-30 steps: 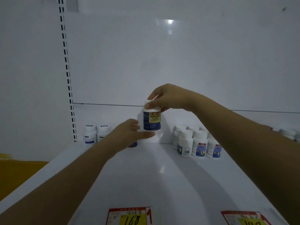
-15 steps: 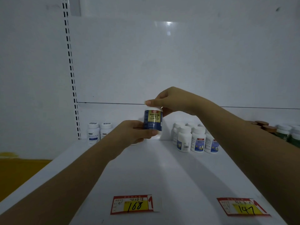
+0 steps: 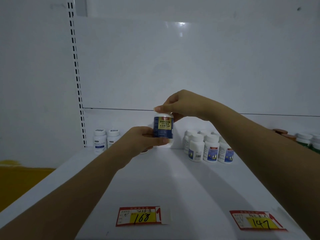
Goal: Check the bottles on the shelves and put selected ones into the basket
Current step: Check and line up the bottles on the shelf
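Red-and-yellow paper price tag marked 168 [image 3: 138, 216] and a matching tag marked 147 [image 3: 258, 221] lie along the bottom edge of a white metal shelf [image 3: 173, 184]. At centre frame, a person's left hand [image 3: 143, 139] grips the lower body of an upright white plastic bottle with a dark blue label [image 3: 163, 129] while the right hand [image 3: 180, 106] pinches its cap from above. Behind stand two white bottles at mid-left [image 3: 105, 141] and a cluster of white-capped bottles at mid-right [image 3: 210, 148]

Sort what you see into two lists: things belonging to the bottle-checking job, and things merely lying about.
Job: blue-label bottle, held by left hand at its base and right hand at its cap; cluster of white bottles; pair of white bottles.
Lying about: price tag 168; price tag 147; slotted upright.
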